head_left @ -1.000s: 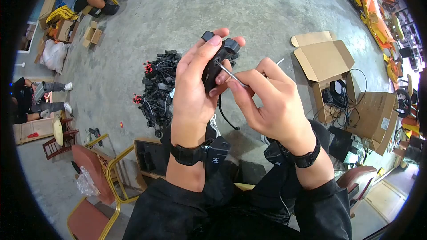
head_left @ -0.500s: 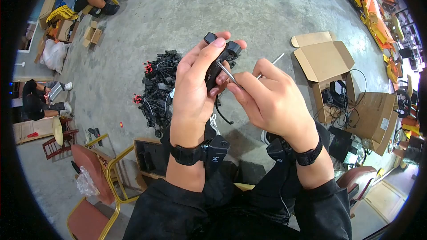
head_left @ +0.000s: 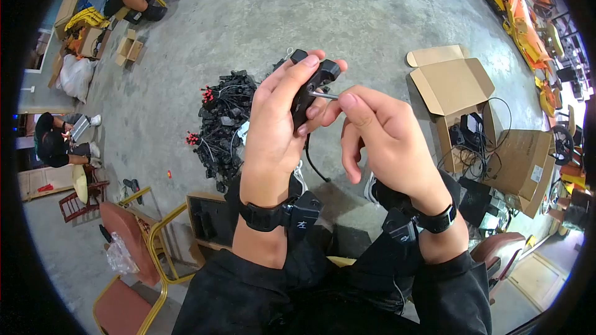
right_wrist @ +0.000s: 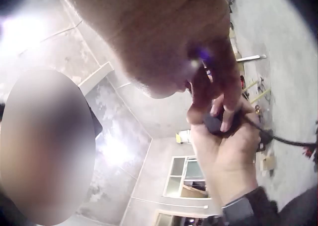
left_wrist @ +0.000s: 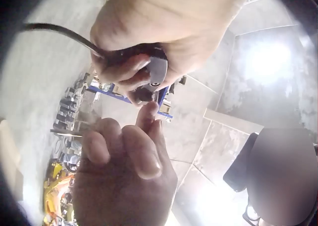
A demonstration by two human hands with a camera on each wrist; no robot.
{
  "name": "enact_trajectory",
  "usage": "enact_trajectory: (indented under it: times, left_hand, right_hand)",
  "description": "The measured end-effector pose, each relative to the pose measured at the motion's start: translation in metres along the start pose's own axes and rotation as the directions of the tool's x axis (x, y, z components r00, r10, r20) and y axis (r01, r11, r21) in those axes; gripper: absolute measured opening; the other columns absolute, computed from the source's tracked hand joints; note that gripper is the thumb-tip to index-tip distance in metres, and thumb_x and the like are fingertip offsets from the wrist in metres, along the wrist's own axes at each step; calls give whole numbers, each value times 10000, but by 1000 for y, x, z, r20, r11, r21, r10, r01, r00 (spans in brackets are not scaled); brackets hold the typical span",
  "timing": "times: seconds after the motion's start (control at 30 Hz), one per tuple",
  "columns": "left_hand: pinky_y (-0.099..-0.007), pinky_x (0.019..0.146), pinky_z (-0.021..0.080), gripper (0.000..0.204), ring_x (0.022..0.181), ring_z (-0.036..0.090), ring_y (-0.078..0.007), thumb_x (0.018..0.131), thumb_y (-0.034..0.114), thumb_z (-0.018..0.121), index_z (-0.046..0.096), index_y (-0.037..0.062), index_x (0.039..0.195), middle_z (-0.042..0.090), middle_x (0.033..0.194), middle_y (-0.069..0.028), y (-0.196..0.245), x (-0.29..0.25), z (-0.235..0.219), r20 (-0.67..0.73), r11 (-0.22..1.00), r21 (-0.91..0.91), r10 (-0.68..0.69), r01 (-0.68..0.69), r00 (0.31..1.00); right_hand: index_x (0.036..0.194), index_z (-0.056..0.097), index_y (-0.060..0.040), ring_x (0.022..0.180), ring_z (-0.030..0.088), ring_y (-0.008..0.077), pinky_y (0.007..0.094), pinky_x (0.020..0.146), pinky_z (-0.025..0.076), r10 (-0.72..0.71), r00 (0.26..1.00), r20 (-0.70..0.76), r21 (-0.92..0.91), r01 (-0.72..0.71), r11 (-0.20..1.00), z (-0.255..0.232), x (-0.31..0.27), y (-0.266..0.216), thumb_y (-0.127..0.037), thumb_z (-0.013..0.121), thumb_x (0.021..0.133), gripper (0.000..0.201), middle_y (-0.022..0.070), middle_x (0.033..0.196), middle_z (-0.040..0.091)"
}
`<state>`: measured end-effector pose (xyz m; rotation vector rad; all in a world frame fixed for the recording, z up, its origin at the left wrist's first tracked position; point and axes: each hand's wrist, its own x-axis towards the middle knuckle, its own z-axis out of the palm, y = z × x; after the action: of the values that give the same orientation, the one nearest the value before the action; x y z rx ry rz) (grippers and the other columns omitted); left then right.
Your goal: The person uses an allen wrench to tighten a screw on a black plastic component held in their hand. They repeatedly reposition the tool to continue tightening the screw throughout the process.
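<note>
My left hand [head_left: 273,121] has its fingers curled round a black plastic part [head_left: 302,104], holding it tilted above the floor [head_left: 366,18], with my thumb lying along it. My right hand [head_left: 394,139] pinches a thin metal rod [head_left: 325,95] between thumb and forefinger, its tip meeting the part just beside my left fingers; my other right fingers are bent. A black cord [head_left: 315,162] hangs below my left fingers. Left of them, a pile of black pieces [head_left: 218,149] lies on the floor, and an open cardboard box [head_left: 456,87] sits right of my right fingers.
</note>
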<state>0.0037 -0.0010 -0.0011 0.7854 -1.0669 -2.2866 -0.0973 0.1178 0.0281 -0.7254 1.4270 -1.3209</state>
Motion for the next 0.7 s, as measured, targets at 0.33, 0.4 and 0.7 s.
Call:
enact_trajectory:
  times: [0.33, 0.4, 0.7]
  left_hand:
    - [-181, 416, 307, 262, 547, 446, -47, 927, 226, 588, 576, 26, 1096, 676, 1028, -133, 0, 0, 0, -24, 997, -76, -22, 20, 999]
    - [-178, 417, 309, 260, 546, 448, -44, 926, 226, 590, 582, 30, 1096, 678, 1029, -130, 0, -1, 1, -12, 997, -71, -37, 36, 999]
    - [-156, 420, 310, 263, 534, 458, -28, 917, 234, 619, 616, 44, 1099, 704, 965, -85, 3, -2, 4, -48, 999, 44, -27, 29, 998]
  right_hand:
    - [940, 655, -30, 674, 586, 273, 361, 585, 471, -566, 821, -67, -514, 458, 725, 1, 8, 26, -88, 619, 881, 91, 111, 679, 610]
    - [930, 655, -29, 667, 569, 260, 359, 593, 477, -530, 846, -60, -531, 422, 734, 1, 7, 26, -88, 639, 862, 91, 90, 682, 595]
    - [850, 652, -31, 740, 569, 237, 333, 592, 473, -798, 586, 140, -826, 514, 233, -2, 15, 27, -7, 717, 741, 129, 56, 646, 571]
